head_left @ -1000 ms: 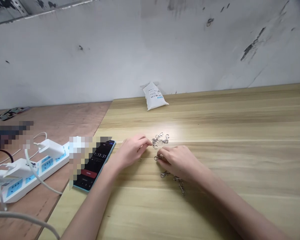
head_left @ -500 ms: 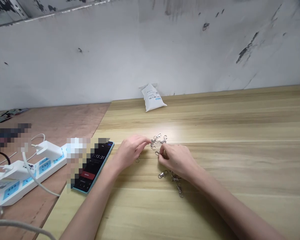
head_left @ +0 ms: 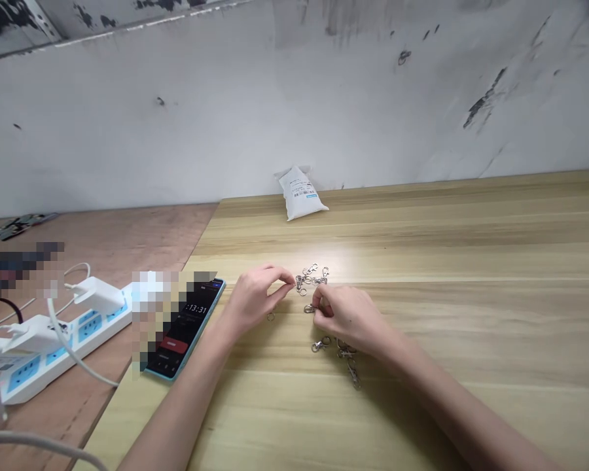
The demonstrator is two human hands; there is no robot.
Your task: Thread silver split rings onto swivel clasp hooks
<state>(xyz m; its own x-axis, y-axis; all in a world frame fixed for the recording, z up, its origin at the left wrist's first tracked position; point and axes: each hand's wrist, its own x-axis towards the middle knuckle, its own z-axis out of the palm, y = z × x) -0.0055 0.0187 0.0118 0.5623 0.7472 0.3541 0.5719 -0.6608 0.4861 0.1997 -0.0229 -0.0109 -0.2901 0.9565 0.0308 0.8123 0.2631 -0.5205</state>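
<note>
Below frame centre, the right hand (head_left: 348, 316) pinches a metal clasp (head_left: 309, 309); whether the left hand (head_left: 251, 297), beside clustered clasps (head_left: 319, 280), grips one is unclear.

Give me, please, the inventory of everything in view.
scuffed wall: 1, grey-white, background
wood-grain table: 1, yellowish, centre and right
flat board: 1, brown, left
small metal clasps: several overlapping, silver, two groups on table, one between
thin metal ring: 1, silver, left of clasps
soft plastic packet: 1, white, far table edge
rectangular smartphone: 1, black with blue edge, table's left side
long plastic power strip: 1, white and blue, on board
boxy chargers: 2, white, on strip
round cables: several, mostly white, left
flat mottled item: 1, dark, far left
left hand: 1, bare, fingers beside far clasps
right hand: 1, bare, fingers on middle clasp
</note>
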